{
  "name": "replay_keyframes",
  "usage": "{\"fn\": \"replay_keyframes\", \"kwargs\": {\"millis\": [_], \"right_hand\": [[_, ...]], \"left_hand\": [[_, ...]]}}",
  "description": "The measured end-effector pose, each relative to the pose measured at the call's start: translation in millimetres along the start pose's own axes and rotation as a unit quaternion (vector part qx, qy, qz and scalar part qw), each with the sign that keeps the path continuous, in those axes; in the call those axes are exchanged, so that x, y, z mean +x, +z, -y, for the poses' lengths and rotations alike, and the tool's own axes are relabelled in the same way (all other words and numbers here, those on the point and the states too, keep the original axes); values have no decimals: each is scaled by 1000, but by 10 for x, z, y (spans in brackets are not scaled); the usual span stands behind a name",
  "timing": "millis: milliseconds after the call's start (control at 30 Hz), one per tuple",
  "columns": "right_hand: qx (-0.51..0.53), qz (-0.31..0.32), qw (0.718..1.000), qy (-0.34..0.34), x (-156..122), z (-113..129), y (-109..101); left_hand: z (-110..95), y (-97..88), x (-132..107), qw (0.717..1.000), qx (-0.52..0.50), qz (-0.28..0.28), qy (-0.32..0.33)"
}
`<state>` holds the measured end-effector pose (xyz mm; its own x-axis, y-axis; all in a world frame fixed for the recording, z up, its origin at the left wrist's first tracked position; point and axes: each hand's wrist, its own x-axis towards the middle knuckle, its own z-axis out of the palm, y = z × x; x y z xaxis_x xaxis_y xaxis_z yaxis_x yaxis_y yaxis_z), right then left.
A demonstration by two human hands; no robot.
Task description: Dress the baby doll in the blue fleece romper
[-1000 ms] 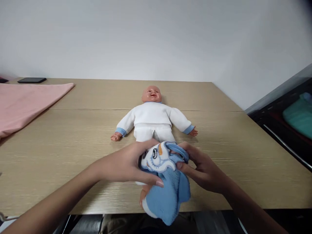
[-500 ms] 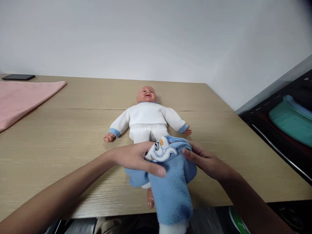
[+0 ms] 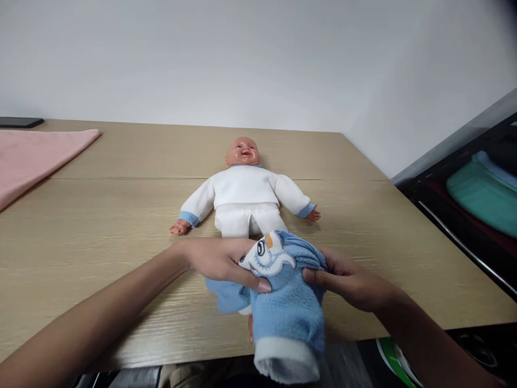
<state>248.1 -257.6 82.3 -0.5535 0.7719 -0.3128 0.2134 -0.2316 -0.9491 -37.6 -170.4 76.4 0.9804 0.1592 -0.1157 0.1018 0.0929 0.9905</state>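
Observation:
A baby doll point(image 3: 246, 188) in a white top and white trousers lies on its back on the wooden table point(image 3: 100, 226), head away from me. Over its legs I hold a fluffy blue garment point(image 3: 288, 307) with a white cuff and an embroidered cartoon patch. My left hand point(image 3: 220, 261) grips the garment's left side by the patch. My right hand point(image 3: 347, 280) grips its right side, thumb on top. One bare doll foot shows under the cloth near the table's front edge.
A pink cloth point(image 3: 32, 156) lies at the far left with a dark phone point(image 3: 20, 122) behind it. On the right stands a dark rack point(image 3: 444, 210) holding a folded teal cloth point(image 3: 484, 199). A white wall rises behind the table.
The blue garment has been drawn further along over the doll's legs, and its white cuff now hangs past the table edge. Both hands stayed gripping its sides.

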Motion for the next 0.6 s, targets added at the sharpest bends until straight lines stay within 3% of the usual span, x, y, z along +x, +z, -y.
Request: {"fn": "replay_keyframes", "kwargs": {"millis": [133,267,433,600], "right_hand": [[40,2,999,4,-61,54,98],[48,-7,998,30,-131,170,290],[-96,-178,979,-13,-157,178,409],[-146,-250,957,-10,-150,66,430]], "left_hand": [[-17,4,-41,998,-20,-49,-32],[-49,147,9,996,-73,-2,-45],[-67,270,54,995,-61,5,-77],[-33,198,33,998,-27,-54,7]]}}
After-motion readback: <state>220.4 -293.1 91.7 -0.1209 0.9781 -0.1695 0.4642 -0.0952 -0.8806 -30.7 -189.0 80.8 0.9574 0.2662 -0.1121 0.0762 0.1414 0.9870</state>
